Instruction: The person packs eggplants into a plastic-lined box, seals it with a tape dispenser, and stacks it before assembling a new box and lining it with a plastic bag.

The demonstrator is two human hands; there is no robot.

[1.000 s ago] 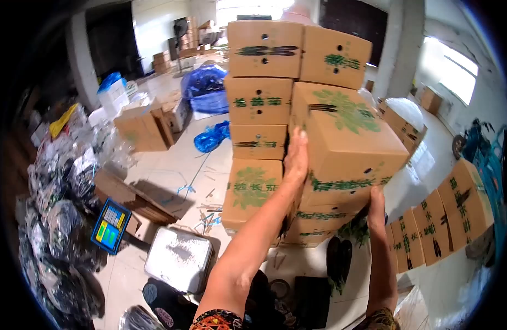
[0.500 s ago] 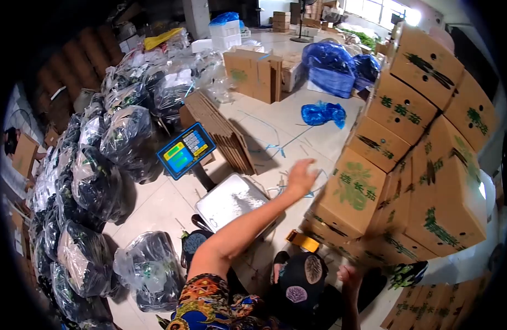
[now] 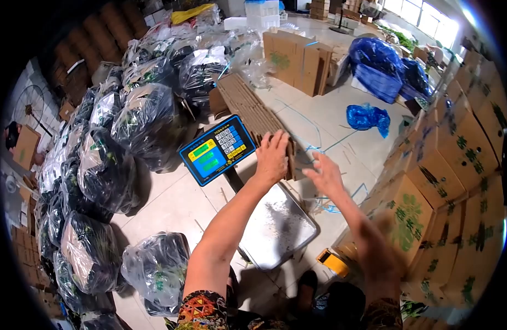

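Note:
My left hand reaches over the near end of a leaning stack of flattened cardboard boxes. Its fingers are stretched over the cardboard edges and seem to touch them; no firm grip shows. My right hand is just right of the stack, fingers apart, holding nothing. Below both hands lies the scale's white platform, with specks of dirt on it. The blue scale display, with lit green readouts and a keypad, stands left of my left hand.
Bulging clear plastic bags with dark contents crowd the left. Printed cartons are stacked high on the right. A yellow tape dispenser sits on the floor by the platform. Further off lie a blue plastic bag and bundled cardboard.
My left hand has moved from over the floor beside the cartons to the cardboard stack. My right hand has come up from low beside the cartons. The view has turned, showing more of the platform.

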